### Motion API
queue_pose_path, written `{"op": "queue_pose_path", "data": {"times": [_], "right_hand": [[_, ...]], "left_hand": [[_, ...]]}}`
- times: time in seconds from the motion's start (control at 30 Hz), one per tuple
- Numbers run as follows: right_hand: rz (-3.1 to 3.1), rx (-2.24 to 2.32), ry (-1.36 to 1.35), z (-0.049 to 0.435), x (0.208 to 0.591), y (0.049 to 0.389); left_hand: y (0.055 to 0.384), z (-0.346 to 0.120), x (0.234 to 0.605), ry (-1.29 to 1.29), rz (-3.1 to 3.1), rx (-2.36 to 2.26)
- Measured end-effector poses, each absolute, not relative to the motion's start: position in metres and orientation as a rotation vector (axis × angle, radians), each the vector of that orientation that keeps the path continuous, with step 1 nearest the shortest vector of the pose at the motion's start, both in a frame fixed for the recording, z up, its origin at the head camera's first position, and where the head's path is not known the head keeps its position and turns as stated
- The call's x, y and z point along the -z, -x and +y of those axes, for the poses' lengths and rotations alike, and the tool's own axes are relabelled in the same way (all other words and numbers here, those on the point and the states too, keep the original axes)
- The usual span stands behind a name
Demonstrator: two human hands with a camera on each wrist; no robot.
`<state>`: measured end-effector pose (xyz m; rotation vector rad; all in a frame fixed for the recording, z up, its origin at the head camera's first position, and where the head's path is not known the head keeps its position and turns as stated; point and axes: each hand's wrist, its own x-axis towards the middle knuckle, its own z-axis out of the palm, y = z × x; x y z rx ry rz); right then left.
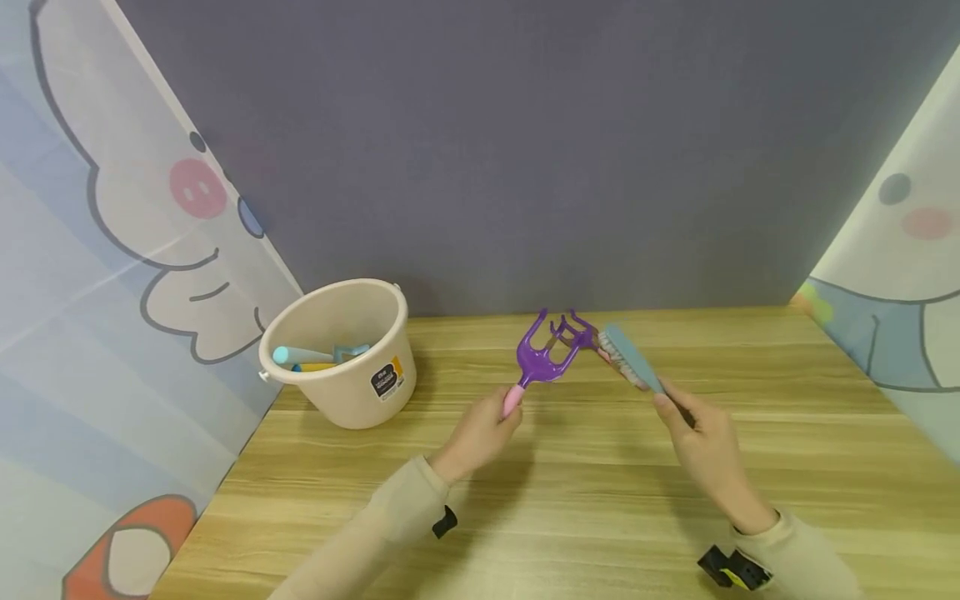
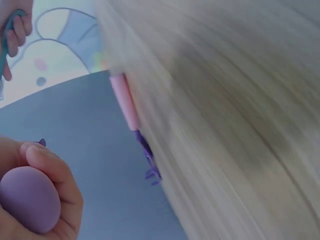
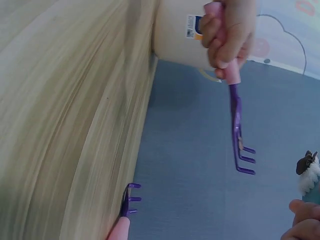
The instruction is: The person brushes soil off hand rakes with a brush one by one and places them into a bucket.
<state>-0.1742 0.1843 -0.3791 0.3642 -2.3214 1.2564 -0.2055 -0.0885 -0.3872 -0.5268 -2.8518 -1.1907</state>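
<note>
My left hand (image 1: 480, 433) grips the pink handle of a purple three-pronged hand rake (image 1: 536, 364), prongs pointing away and raised off the table. In the left wrist view the handle's rounded end (image 2: 30, 200) shows inside the curled fingers. My right hand (image 1: 705, 442) holds a light-blue brush (image 1: 633, 357) with white bristles, which face left towards the rake. A dark brown bit (image 3: 304, 164) shows at the brush's tip in the right wrist view. A second purple rake (image 3: 125, 202) with a pink handle (image 2: 124, 100) lies on the table, partly hidden behind the brush in the head view.
A cream bucket (image 1: 352, 408) stands at the back left, holding a light-blue handled tool (image 1: 303, 356) and a yellow-and-blue item (image 1: 313, 367). The wood-grain table (image 1: 600, 533) meets a grey wall (image 1: 525, 167) behind. Cartoon-printed sheets (image 1: 112, 333) hang at both sides.
</note>
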Motion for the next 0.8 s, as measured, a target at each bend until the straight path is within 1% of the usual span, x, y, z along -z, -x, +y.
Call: {"op": "queue_pose_path", "data": {"times": [0.13,0.4,0.63,0.8], "right_hand": [[-2.232,-1.128,-0.445,0.181,0.381,0.173],[-2.047,-0.717,-0.592,0.175,0.383,0.183],[-2.073,-0.604,-0.591,0.166,0.390,0.189],[-2.067,-0.434,-0.559,0.160,0.395,0.192]], "left_hand": [[0.194,-0.085,0.382,0.559,-2.851,1.145],[0.180,-0.079,0.378,0.586,-2.860,1.159],[0.176,-0.074,0.374,0.583,-2.871,1.198],[0.174,-0.073,0.374,0.562,-2.869,1.170]]}}
